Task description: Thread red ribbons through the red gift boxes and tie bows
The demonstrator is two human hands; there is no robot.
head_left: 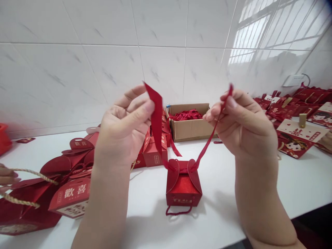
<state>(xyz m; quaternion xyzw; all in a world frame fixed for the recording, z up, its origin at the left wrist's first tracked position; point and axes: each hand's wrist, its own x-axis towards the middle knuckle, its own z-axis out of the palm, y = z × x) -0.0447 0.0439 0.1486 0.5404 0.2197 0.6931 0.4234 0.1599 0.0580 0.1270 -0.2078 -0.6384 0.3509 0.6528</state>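
Note:
A small red gift box (183,188) stands on the white table in front of me, its two rounded flaps folded over the top. A red ribbon (156,121) runs through the flaps, and both its ends rise in a V. My left hand (129,119) pinches one end between thumb and fingers, where the ribbon shows its broad side. The other end is pinched by my right hand (240,121), and there the ribbon looks narrow and twisted. A dark red cord handle (178,212) hangs at the box's front, lying on the table.
A cardboard box (192,129) of loose red ribbons stands at the back. Red gift boxes (70,193) crowd the left, where another person's hand (7,176) is beside a rope handle. Red bags (295,141) fill the right. A tiled wall (160,65) closes off the back.

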